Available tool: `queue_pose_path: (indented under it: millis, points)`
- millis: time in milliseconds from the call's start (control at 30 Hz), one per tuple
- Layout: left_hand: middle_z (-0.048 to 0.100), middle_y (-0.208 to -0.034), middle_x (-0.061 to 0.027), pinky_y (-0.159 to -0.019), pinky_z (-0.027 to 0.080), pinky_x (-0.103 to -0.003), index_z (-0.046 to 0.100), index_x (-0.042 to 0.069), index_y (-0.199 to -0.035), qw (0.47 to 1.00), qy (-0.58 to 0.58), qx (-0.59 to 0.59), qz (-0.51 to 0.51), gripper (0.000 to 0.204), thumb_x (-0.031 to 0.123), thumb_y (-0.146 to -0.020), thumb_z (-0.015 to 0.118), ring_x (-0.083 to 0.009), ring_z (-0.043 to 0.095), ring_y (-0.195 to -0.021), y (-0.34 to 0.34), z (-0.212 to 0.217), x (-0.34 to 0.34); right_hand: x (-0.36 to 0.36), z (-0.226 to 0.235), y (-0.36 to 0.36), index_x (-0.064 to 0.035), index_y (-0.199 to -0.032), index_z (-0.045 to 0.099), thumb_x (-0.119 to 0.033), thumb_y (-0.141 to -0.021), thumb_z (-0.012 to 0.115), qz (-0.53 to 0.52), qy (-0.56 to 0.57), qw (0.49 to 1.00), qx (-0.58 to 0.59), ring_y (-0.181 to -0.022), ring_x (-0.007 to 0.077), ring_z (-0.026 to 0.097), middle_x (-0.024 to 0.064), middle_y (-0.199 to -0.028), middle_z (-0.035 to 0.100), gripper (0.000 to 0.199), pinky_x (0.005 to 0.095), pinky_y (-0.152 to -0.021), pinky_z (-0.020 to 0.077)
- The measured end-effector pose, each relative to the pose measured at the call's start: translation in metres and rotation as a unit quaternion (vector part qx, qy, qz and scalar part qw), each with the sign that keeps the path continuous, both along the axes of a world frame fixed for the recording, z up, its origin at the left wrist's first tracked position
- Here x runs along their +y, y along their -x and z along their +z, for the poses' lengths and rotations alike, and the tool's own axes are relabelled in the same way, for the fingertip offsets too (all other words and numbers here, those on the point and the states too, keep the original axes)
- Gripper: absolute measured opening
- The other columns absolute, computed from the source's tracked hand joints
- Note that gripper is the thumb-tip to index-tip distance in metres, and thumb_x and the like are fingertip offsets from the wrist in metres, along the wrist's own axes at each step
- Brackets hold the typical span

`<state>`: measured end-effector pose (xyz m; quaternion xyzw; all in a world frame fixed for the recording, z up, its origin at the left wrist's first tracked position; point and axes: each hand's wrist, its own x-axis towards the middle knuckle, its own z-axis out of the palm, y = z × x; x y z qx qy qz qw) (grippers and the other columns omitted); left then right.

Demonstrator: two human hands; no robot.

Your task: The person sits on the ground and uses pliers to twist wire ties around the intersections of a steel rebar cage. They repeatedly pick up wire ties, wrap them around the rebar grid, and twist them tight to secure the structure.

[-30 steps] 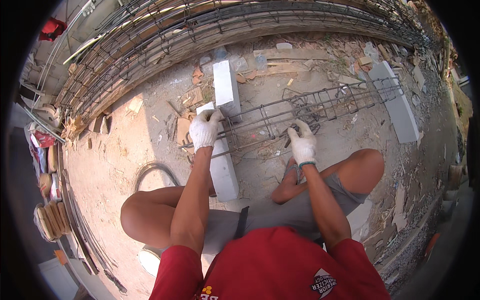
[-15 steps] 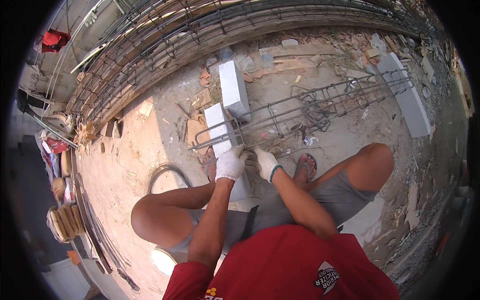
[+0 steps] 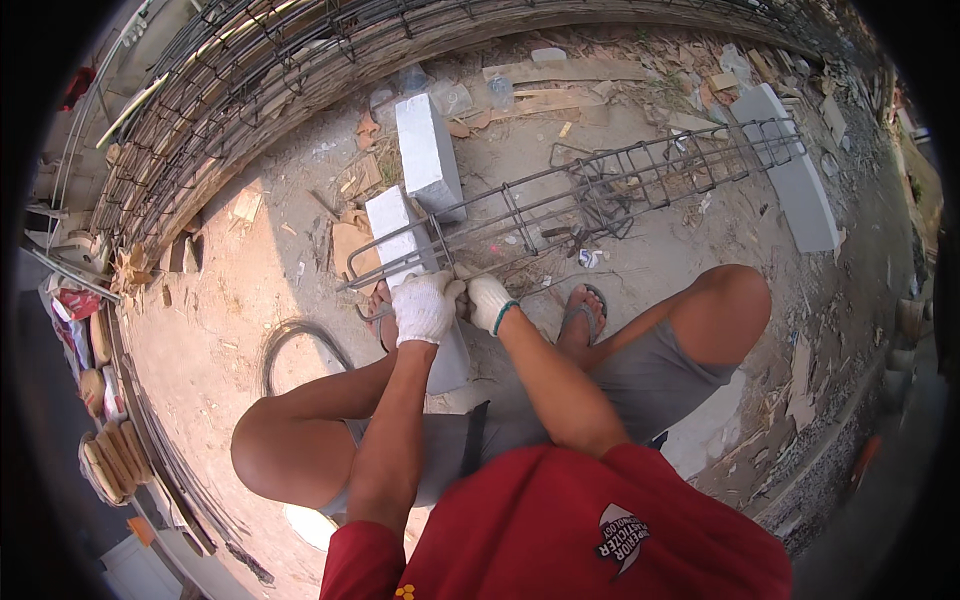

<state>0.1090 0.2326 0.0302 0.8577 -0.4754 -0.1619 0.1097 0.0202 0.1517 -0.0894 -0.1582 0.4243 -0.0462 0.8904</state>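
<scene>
**Two gloved hands closed on the near end of a rebar cage**

The left hand (image 3: 425, 305) and the right hand (image 3: 487, 300), both in white work gloves, sit knuckle to knuckle, touching each other, at the near end of a long rebar cage (image 3: 600, 195); the left hand is curled shut around a lower bar of the cage, fist tight; the right hand is closed too, pressed against the same spot, though what its fingers pinch is too small to tell from here. The person squats low, bare knees wide apart, grey shorts and a red shirt filling the bottom of the view; a foot in a sandal (image 3: 583, 308) rests on the dirt just to the right of the hands.

The cage lies on its side, running from the hands up and away to the right; its near end rests on a pale concrete block (image 3: 395, 235) that passes under the hands; its far end sits on a long grey block (image 3: 790, 170); a third block (image 3: 428, 155) lies just behind the near one. A coil of dark wire (image 3: 300, 345) lies on the ground to the left of the left forearm; scraps of wood and broken tile are scattered over the sandy ground; a large curved mesh of rebar (image 3: 250, 80) runs along the far side; sacks and stacked pieces sit at the left rim.
</scene>
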Motion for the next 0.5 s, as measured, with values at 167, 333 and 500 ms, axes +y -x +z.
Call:
queue_pose_path:
  millis: [167, 333, 500]
  points:
    - [0.076, -0.092, -0.0175, -0.086, 0.052, -0.052, 0.081, 0.011, -0.099, 1.0, 0.006, -0.015, 0.008, 0.029, 0.036, -0.093, 0.068, -0.0405, 0.069, -0.094, 0.002, -0.004, 0.0, 0.004, -0.015, 0.039, -0.0151, -0.125, 0.072, -0.036, -0.105, 0.062, 0.02, 0.141, 0.965, 0.222, -0.078, 0.0235, 0.073, 0.0061, -0.096, 0.074, 0.03, 0.0394, -0.066, 0.0598]
    - [0.077, -0.092, -0.0166, -0.086, 0.052, -0.051, 0.083, 0.012, -0.098, 0.999, 0.013, 0.011, 0.03, 0.028, 0.036, -0.088, 0.072, -0.0388, 0.072, -0.094, -0.005, -0.008, 0.001, 0.004, -0.006, 0.089, -0.0161, -0.138, 0.067, -0.02, -0.097, 0.064, 0.329, 0.484, 0.691, 0.424, -0.124, 0.0401, 0.067, 0.0216, -0.134, 0.069, 0.042, 0.0497, -0.101, 0.0556]
    - [0.078, -0.097, -0.0173, -0.088, 0.055, -0.046, 0.084, 0.013, -0.103, 0.992, 0.0, 0.099, 0.077, 0.031, 0.037, -0.086, 0.074, -0.0363, 0.074, -0.098, -0.009, -0.003, -0.003, 0.001, -0.03, 0.085, -0.01, -0.127, 0.072, -0.017, -0.091, 0.067, 0.456, 0.541, 0.581, 0.402, -0.116, 0.0412, 0.071, 0.0232, -0.126, 0.072, 0.037, 0.0527, -0.097, 0.0578]
